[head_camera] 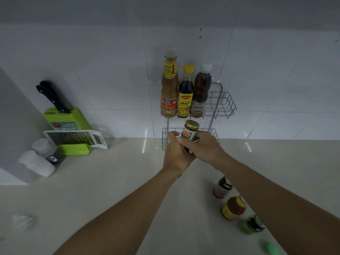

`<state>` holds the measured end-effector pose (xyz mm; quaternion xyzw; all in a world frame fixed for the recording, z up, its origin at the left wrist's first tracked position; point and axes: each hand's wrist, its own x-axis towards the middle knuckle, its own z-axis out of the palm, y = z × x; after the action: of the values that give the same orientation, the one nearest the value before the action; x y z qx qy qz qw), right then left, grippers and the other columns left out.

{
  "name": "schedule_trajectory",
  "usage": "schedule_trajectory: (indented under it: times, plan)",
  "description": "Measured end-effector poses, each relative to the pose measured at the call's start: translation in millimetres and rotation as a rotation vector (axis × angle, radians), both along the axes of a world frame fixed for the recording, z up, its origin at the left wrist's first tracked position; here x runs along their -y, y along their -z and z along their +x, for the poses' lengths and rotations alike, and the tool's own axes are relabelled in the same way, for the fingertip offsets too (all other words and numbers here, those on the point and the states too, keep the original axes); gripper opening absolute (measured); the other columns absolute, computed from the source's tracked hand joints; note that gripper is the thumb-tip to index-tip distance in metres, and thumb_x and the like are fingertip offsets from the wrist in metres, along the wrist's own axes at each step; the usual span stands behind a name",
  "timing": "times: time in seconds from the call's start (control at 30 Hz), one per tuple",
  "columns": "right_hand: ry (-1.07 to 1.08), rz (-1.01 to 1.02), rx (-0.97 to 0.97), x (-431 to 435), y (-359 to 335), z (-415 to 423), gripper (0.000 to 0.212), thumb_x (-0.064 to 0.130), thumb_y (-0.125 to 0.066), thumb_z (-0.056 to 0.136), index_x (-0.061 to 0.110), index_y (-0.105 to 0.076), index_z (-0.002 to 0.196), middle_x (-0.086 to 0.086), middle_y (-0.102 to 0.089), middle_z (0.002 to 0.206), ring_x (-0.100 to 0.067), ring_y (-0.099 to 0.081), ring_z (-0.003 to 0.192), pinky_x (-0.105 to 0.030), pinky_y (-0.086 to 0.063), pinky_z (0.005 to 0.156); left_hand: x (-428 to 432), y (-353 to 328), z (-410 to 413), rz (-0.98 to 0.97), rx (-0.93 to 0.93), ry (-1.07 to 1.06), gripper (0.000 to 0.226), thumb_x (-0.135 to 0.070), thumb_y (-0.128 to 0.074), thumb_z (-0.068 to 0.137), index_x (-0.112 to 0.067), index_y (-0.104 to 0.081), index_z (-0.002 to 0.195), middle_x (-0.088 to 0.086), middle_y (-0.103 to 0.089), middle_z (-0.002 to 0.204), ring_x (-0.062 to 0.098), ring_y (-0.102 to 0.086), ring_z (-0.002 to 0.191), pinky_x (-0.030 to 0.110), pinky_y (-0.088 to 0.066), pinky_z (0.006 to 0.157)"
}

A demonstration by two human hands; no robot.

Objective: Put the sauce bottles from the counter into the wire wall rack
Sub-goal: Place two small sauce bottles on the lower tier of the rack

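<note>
While both hands (185, 150) grip the jar (190, 132) | 3 btls in far rack (223, 105) | 3 left near-right on counter (110, 181).

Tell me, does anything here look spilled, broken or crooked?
Nothing looks spilled or broken. Three bottles stand upright in the rack's upper tier. Both hands hold a jar at the lower tier.

three bottles (184, 92) in the rack (223, 105), one held jar (190, 132), three jars (233, 207) on the counter (110, 181).
</note>
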<state>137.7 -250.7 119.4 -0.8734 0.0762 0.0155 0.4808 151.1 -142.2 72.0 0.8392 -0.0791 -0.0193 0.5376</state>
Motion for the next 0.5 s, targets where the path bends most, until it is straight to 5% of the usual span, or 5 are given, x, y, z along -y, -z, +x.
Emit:
schedule_trajectory:
  times: [0.17,0.27,0.33,0.43,0.5]
  plan:
    - [-0.051,-0.055,0.092,7,5,21,0.04,0.033,-0.074,0.084,0.018,-0.065,0.12,0.001,-0.072,0.112,-0.018,-0.068,0.099,-0.037,-0.056,0.089,-10,9,23,-0.153,-0.305,0.009,0.108,0.001,-0.083,0.069,-0.016,-0.012,0.149,0.005,-0.037,0.137,0.017,-0.052,0.111,0.009,-0.05,0.063]
    - [-0.056,-0.066,0.223,8,14,28,0.038,0.027,-0.074,0.086,0.017,-0.063,0.121,0.003,-0.07,0.111,-0.014,-0.065,0.101,-0.026,-0.052,0.088,-22,24,40,-0.04,-0.428,-0.086,0.117,-0.026,-0.085,0.066,-0.014,-0.01,0.155,0.006,-0.021,0.152,0.026,-0.035,0.137,0.03,-0.05,0.1]
    - [-0.06,-0.013,0.307,6,23,32,0.035,0.022,-0.074,0.086,0.015,-0.064,0.118,0.004,-0.069,0.109,-0.012,-0.063,0.102,-0.025,-0.053,0.086,-30,30,48,0.042,-0.524,-0.081,0.106,-0.021,-0.074,0.078,-0.013,-0.005,0.159,0.008,-0.012,0.161,0.031,-0.025,0.147,0.043,-0.038,0.114]
    - [-0.071,0.038,0.367,2,36,39,0.034,0.02,-0.075,0.085,0.014,-0.062,0.116,0.003,-0.068,0.107,-0.011,-0.064,0.102,-0.033,-0.058,0.087,-36,39,59,0.077,-0.597,-0.066,0.097,-0.011,-0.061,0.082,-0.012,-0.004,0.16,0.008,-0.004,0.167,0.03,-0.02,0.151,0.043,-0.034,0.117]
    - [-0.09,0.011,0.384,-2,43,44,0.032,0.02,-0.074,0.086,0.016,-0.061,0.115,0.005,-0.067,0.104,-0.009,-0.064,0.098,-0.034,-0.057,0.085,-36,45,70,0.06,-0.591,-0.061,0.097,-0.013,-0.062,0.071,-0.011,-0.018,0.157,0.011,-0.019,0.164,0.032,-0.033,0.144,0.045,-0.045,0.109]
